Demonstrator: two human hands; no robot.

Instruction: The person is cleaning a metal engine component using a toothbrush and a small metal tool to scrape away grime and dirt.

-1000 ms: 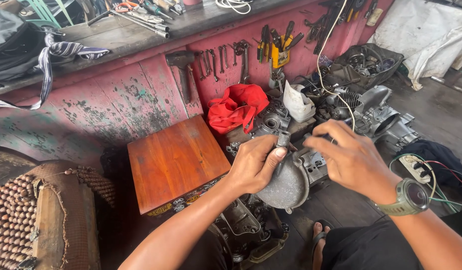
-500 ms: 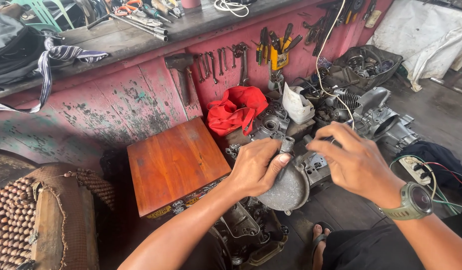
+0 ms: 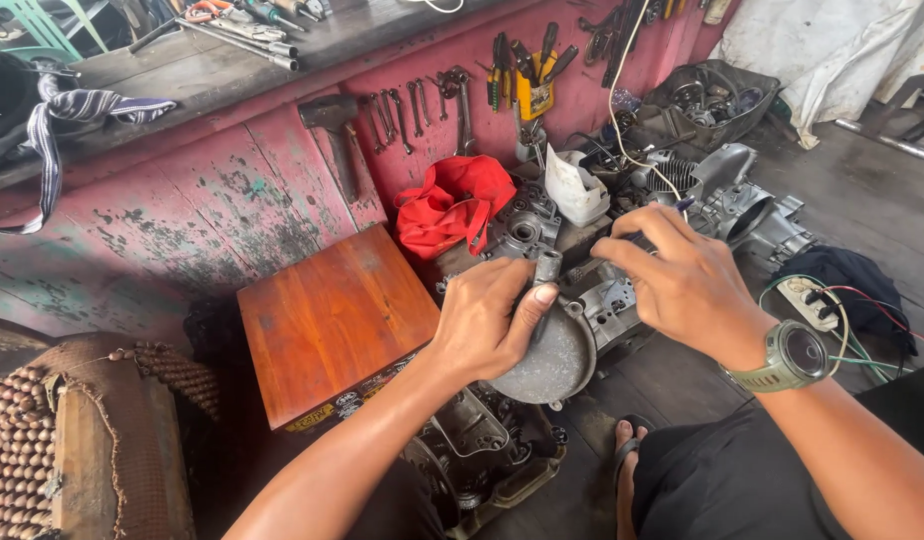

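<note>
My left hand grips a short grey metal cylinder, thumb pressed along its side, just above a round grey metal cover on a dismantled engine. My right hand, with a green watch on the wrist, is closed around a thin dark tool whose tip points at the engine block; most of the tool is hidden by the fingers.
A wooden box top lies left of the engine. A red cloth sits behind it against the pink workbench hung with wrenches and pliers. More engine parts and a power strip lie right.
Both hands have shifted slightly lower and closer together over the engine. My left thumb now presses along the cylinder; my right hand has closed more tightly on the tool.
</note>
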